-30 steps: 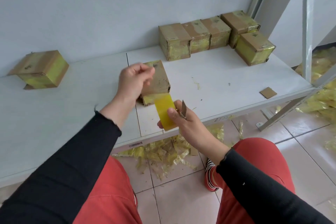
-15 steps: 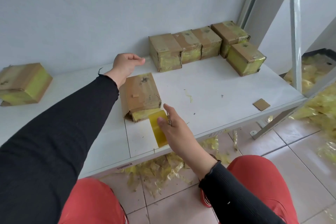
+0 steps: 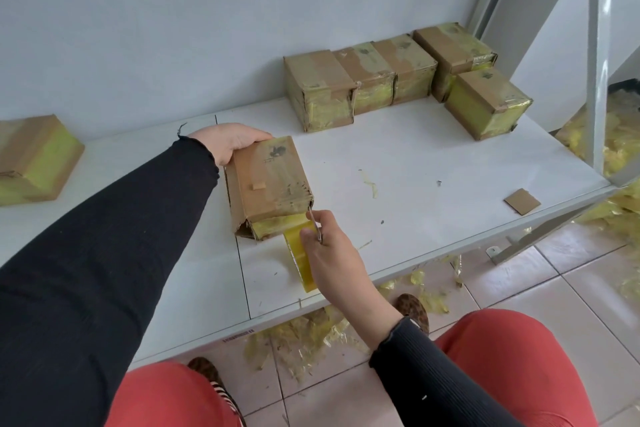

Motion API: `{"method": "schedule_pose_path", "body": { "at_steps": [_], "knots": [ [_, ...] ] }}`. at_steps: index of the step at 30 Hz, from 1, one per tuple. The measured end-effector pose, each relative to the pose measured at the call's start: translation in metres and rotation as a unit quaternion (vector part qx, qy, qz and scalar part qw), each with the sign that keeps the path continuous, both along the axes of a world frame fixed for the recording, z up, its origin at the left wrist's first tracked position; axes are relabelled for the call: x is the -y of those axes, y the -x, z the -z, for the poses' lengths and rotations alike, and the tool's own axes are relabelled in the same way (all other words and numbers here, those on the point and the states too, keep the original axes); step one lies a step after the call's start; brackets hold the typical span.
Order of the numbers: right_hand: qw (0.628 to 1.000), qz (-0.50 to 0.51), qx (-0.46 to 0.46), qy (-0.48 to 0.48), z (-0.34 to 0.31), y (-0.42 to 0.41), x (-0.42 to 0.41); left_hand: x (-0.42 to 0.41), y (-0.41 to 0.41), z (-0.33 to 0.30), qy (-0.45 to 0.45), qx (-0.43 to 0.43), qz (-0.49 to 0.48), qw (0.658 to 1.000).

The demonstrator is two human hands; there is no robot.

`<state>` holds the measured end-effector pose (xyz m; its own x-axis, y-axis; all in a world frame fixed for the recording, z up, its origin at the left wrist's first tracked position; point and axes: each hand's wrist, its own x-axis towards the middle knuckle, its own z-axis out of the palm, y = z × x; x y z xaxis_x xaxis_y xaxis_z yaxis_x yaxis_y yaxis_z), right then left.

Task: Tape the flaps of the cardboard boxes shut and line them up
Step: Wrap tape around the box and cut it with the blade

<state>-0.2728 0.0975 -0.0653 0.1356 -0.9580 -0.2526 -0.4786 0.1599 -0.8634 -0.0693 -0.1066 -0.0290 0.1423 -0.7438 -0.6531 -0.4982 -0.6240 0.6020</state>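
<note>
Fingers of the left hand (image 3: 230,142) curl over the far end of a cardboard box (image 3: 270,184) and grip it; the fingertips are hidden behind the box edge. This box lies on a white table (image 3: 415,163), near its front edge, its near end facing the person. Far left, another taped box (image 3: 34,156) sits cut off by the frame edge.

Moving right, the right hand (image 3: 332,250) pinches a strip of yellow tape (image 3: 299,253) between thumb and fingers, along with a thin metal blade (image 3: 314,222) whose handle is hidden in the palm. The tape's upper end meets the near end of the held box; whether it has stuck cannot be told.

Further right, a row of five taped boxes (image 3: 391,76) stands against the wall. A small cardboard scrap (image 3: 522,201) lies near the table's right edge. Crumpled yellow tape scraps (image 3: 301,336) litter the tiled floor, partly hidden under the table.
</note>
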Motion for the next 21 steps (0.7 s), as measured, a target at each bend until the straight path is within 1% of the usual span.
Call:
{"method": "schedule_pose_path", "body": {
  "at_steps": [2,4,7,9,11,12,13,14,15,16,17,18,19,21],
  "knots": [
    [1.000,0.008,0.008,-0.011,0.000,-0.003,0.004,0.005,-0.002,0.000,-0.059,0.006,0.037,0.998],
    [1.000,0.011,0.007,-0.014,-0.001,-0.004,0.006,0.008,-0.003,0.005,-0.088,0.006,0.047,0.995],
    [1.000,0.011,0.000,-0.014,-0.004,-0.005,0.005,0.010,0.001,0.010,-0.098,0.029,0.059,0.993],
    [1.000,0.012,0.000,-0.013,-0.005,-0.006,0.006,0.012,0.002,0.012,-0.089,0.071,0.063,0.991],
    [1.000,0.013,0.000,-0.012,-0.007,-0.006,0.007,0.014,0.002,0.013,-0.052,0.130,0.058,0.989],
    [1.000,0.012,0.001,-0.011,-0.007,-0.005,0.007,0.013,0.002,0.012,-0.013,0.162,0.057,0.985],
    [1.000,0.012,0.002,-0.012,-0.006,-0.005,0.007,0.012,0.003,0.011,0.051,0.198,0.048,0.978],
    [1.000,0.012,0.005,-0.013,-0.006,-0.004,0.006,0.009,0.003,0.008,0.145,0.243,0.037,0.958],
    [1.000,0.011,0.008,-0.014,-0.006,-0.003,0.006,0.005,0.003,0.005,0.247,0.275,0.040,0.928],
    [1.000,0.010,0.011,-0.014,-0.005,-0.003,0.005,-0.003,0.005,0.001,0.331,0.285,0.065,0.897],
    [1.000,0.011,0.015,-0.012,-0.004,-0.002,0.004,-0.014,0.011,-0.004,0.376,0.279,0.102,0.878],
    [1.000,0.013,0.019,-0.010,-0.004,-0.002,0.004,-0.024,0.018,-0.007,0.378,0.275,0.148,0.871],
    [1.000,0.015,0.023,-0.008,-0.004,-0.002,0.004,-0.034,0.027,-0.006,0.352,0.279,0.191,0.873],
    [0.999,0.019,0.030,-0.003,-0.005,-0.003,0.002,-0.058,0.046,0.003,0.270,0.297,0.254,0.880]
  ]
}}
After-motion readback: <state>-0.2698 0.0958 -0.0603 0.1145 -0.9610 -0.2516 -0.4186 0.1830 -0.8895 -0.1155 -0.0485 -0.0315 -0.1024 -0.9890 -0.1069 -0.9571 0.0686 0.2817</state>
